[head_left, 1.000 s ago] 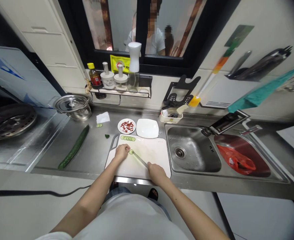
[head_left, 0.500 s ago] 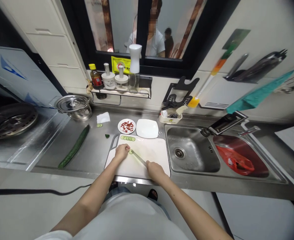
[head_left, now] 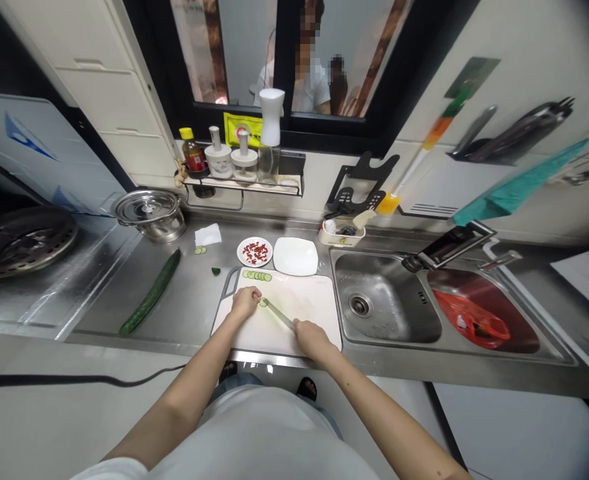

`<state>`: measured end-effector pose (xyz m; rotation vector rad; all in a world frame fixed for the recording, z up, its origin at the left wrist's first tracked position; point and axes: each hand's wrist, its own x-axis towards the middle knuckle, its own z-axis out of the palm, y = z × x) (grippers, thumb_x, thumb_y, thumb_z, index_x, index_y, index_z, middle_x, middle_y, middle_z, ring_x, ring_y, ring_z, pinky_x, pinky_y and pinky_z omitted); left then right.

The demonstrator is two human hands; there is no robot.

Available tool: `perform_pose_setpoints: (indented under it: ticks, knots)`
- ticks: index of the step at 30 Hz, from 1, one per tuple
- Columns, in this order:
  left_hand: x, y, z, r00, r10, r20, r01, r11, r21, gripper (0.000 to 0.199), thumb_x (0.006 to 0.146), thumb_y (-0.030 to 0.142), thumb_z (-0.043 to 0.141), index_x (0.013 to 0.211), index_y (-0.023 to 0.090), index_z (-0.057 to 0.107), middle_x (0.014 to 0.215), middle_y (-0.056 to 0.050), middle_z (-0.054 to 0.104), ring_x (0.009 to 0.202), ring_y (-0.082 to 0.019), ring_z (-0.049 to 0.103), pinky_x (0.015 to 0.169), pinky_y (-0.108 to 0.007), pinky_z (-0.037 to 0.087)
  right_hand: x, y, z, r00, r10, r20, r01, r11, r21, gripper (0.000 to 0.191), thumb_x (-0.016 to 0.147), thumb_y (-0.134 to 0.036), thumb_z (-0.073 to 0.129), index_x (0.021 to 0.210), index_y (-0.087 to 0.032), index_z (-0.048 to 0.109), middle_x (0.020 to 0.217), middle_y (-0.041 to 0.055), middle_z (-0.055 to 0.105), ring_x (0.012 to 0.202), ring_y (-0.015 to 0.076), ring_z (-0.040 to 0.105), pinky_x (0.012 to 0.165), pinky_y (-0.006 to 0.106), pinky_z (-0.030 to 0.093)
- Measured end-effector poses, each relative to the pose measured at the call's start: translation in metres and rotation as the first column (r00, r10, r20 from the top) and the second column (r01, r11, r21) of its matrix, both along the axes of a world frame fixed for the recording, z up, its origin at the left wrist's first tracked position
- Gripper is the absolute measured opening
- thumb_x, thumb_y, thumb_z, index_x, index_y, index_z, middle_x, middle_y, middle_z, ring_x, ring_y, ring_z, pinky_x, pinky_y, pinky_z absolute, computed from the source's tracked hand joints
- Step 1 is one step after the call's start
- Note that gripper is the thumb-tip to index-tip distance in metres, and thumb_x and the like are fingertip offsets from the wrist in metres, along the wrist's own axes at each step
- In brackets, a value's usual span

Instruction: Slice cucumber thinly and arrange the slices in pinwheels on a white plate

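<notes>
My right hand is closed around the handle of a knife, whose blade slants up and left over the white cutting board. A pale green cucumber slice lies at the blade's tip. Just left of that slice, my left hand rests over the board with its fingers pinched together; whatever they hold is hidden. Near the board's top edge runs a row of overlapping cucumber slices. A whole cucumber lies on the steel counter to the left.
Behind the board stand a plate of chopped red pieces and a white square plate. A double sink adjoins on the right, with a red bag in it. A lidded pot sits back left, below a bottle shelf.
</notes>
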<state>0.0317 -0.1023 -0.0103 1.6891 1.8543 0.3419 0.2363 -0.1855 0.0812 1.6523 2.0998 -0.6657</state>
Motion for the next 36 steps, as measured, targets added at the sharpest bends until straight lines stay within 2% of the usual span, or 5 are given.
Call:
perform_pose_setpoints:
  ticks: [10, 20, 36]
  knots:
    - [0.0, 0.003, 0.0, 1.0, -0.003, -0.013, 0.003, 1.0, -0.012, 0.015, 0.076, 0.016, 0.057, 0.083, 0.021, 0.07, 0.09, -0.002, 0.072, 0.086, -0.015, 0.063, 0.078, -0.024, 0.043, -0.004, 0.005, -0.002, 1.0, -0.003, -0.015, 0.003, 1.0, 0.017, 0.031, 0.089, -0.008, 0.034, 0.11, -0.013, 0.057, 0.101, 0.0155, 0.066, 0.092, 0.0206, 0.065, 0.073, 0.029, 0.046]
    - [0.0, 0.002, 0.003, 0.999, 0.0, -0.04, 0.0, 1.0, -0.014, 0.017, 0.076, 0.017, 0.056, 0.084, 0.022, 0.07, 0.09, -0.002, 0.072, 0.087, -0.016, 0.063, 0.078, -0.024, 0.043, 0.004, -0.002, -0.008, 1.0, 0.004, -0.024, -0.003, 1.0, 0.023, 0.03, 0.087, -0.008, 0.037, 0.109, -0.013, 0.058, 0.098, 0.0163, 0.067, 0.09, 0.0226, 0.065, 0.07, 0.03, 0.045]
    - [-0.001, 0.003, 0.006, 1.0, -0.008, -0.023, 0.008, 1.0, -0.022, 0.013, 0.076, 0.018, 0.059, 0.083, 0.021, 0.07, 0.093, -0.002, 0.072, 0.088, -0.016, 0.063, 0.078, -0.024, 0.043, -0.009, 0.007, 0.001, 0.999, -0.037, -0.014, 0.036, 0.999, -0.011, 0.031, 0.089, -0.011, 0.038, 0.113, -0.013, 0.057, 0.107, 0.0174, 0.065, 0.099, 0.0215, 0.063, 0.079, 0.031, 0.046]
